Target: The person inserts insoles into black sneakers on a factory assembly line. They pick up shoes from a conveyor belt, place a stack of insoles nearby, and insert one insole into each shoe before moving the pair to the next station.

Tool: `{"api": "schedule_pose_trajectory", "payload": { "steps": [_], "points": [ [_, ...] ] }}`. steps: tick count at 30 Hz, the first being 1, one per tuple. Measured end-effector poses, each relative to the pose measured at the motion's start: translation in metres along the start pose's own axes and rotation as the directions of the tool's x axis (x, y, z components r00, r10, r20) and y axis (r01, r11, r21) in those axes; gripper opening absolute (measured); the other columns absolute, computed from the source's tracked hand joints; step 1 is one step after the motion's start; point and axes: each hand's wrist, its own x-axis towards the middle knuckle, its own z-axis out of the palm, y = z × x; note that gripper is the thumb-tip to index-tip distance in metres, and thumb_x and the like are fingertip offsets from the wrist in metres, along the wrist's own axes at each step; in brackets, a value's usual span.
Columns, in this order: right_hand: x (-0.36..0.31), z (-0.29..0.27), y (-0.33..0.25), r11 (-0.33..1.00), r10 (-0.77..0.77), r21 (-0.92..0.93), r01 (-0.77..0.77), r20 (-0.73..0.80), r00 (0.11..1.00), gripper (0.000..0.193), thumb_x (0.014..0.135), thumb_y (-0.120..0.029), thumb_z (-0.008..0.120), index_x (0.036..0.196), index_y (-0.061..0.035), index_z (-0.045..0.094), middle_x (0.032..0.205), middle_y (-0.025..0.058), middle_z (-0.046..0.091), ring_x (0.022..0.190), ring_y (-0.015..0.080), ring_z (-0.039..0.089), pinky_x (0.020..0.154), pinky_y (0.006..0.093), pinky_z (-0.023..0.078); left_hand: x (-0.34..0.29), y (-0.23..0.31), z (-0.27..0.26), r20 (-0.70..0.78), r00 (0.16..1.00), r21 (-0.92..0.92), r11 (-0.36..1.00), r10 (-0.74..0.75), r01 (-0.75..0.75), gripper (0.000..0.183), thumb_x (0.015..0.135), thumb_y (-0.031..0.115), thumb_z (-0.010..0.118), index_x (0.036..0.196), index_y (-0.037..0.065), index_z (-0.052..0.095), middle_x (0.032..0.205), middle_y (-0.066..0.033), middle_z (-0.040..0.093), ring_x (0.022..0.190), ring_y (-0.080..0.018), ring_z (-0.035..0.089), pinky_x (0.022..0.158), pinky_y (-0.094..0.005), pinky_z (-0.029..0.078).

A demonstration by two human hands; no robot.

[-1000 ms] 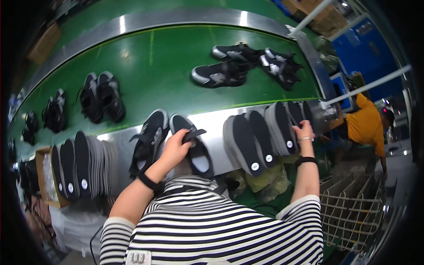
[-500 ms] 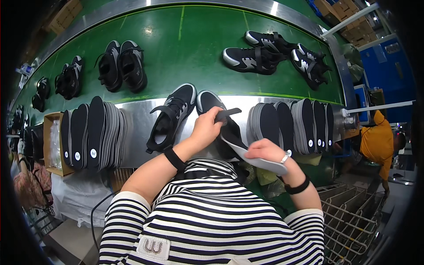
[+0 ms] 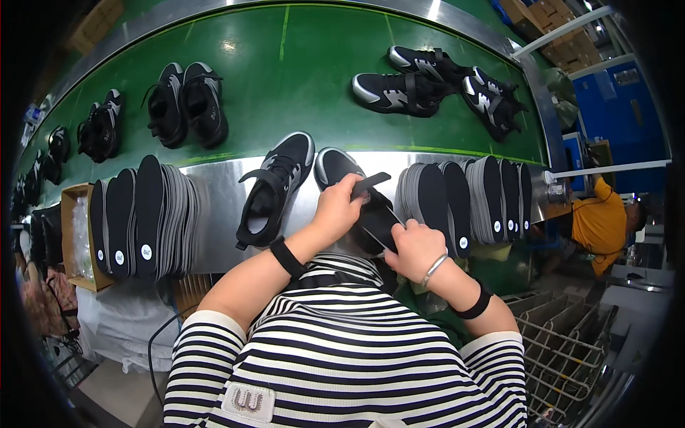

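Note:
My left hand [image 3: 338,208] is closed on the strap of a black and grey sneaker [image 3: 334,162], lifting it at the shoe's opening. A thin insole [image 3: 379,222] lies mostly inside that sneaker, its front part hidden. At the heel end my right hand [image 3: 417,250] is closed on the insole, fingers down by the shoe's collar. Just left stands the other sneaker [image 3: 277,189], toe pointing away, its strap sticking out to the left. Both shoes are on the metal edge of the bench, close in front of me.
Stacked insoles stand on the metal edge, left [image 3: 150,217] and right [image 3: 427,196]. On the green conveyor [image 3: 285,78] are several sneakers, some left [image 3: 168,107], others right [image 3: 396,93]. A cardboard box [image 3: 77,239] sits far left. A wire rack [image 3: 564,364] and a person in orange [image 3: 603,221] are at right.
My right hand has moved forward and left, and the insole has gone deeper into the sneaker. My left hand keeps its hold on the strap. The shoes on the conveyor have shifted slightly left.

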Motion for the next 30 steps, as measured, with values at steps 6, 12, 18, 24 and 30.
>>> {"api": "schedule_pose_trajectory", "payload": {
  "steps": [6, 12, 18, 24, 30],
  "points": [
    [0.056, 0.054, -0.013, 0.996, -0.031, 0.071, 0.052, -0.266, 0.963, 0.010, 0.069, -0.012, 0.052, 0.067, -0.0043, 0.057, 0.069, 0.0138, 0.056, 0.067, 0.0277, 0.058, 0.061, 0.0366, 0.047, -0.001, -0.003, 0.004, 0.001, 1.000, 0.024, 1.000, 0.007, -0.007, 0.021, 0.073, 0.013, 0.058, 0.092, 0.004, 0.053, 0.064, -0.0154, 0.057, 0.061, -0.0321, 0.056, 0.055, -0.0374, 0.042],
    [0.087, 0.032, -0.007, 0.983, -0.167, 0.121, 0.140, 0.258, 0.952, 0.017, 0.070, -0.010, 0.051, 0.080, -0.0020, 0.062, 0.082, 0.0173, 0.061, 0.080, 0.0271, 0.059, 0.069, 0.0365, 0.047, -0.001, 0.002, 0.000, 0.013, 1.000, -0.028, 1.000, -0.003, 0.003, 0.022, 0.073, 0.013, 0.059, 0.091, 0.003, 0.053, 0.064, -0.0165, 0.057, 0.063, -0.0330, 0.056, 0.057, -0.0382, 0.043],
    [0.078, 0.009, -0.023, 0.996, -0.014, 0.084, -0.006, 0.228, 0.974, 0.020, 0.074, -0.013, 0.050, 0.087, -0.0037, 0.062, 0.089, 0.0138, 0.061, 0.085, 0.0263, 0.059, 0.072, 0.0341, 0.048, 0.000, 0.002, 0.000, 0.008, 1.000, -0.020, 1.000, 0.023, -0.023, 0.023, 0.073, 0.013, 0.059, 0.091, 0.002, 0.053, 0.067, -0.0179, 0.057, 0.065, -0.0337, 0.057, 0.058, -0.0386, 0.043],
    [0.074, 0.025, -0.003, 0.990, -0.138, 0.026, 0.136, 0.297, 0.945, 0.023, 0.076, -0.020, 0.047, 0.087, -0.0045, 0.060, 0.086, 0.0139, 0.061, 0.082, 0.0271, 0.060, 0.074, 0.0379, 0.045, 0.000, 0.006, 0.002, 0.018, 1.000, 0.010, 1.000, 0.021, -0.021, 0.022, 0.073, 0.012, 0.059, 0.092, 0.002, 0.052, 0.069, -0.0185, 0.058, 0.066, -0.0343, 0.057, 0.059, -0.0388, 0.043],
    [0.048, 0.043, 0.016, 0.963, -0.267, 0.040, 0.267, 0.295, 0.918, 0.035, 0.074, -0.030, 0.048, 0.094, -0.0027, 0.055, 0.088, 0.0185, 0.059, 0.087, 0.0300, 0.056, 0.093, 0.0552, 0.019, -0.002, -0.002, 0.009, -0.014, 1.000, -0.059, 0.998, 0.002, -0.003, 0.022, 0.072, 0.012, 0.059, 0.090, 0.002, 0.052, 0.067, -0.0187, 0.057, 0.065, -0.0354, 0.056, 0.057, -0.0401, 0.043]
  ]
}}
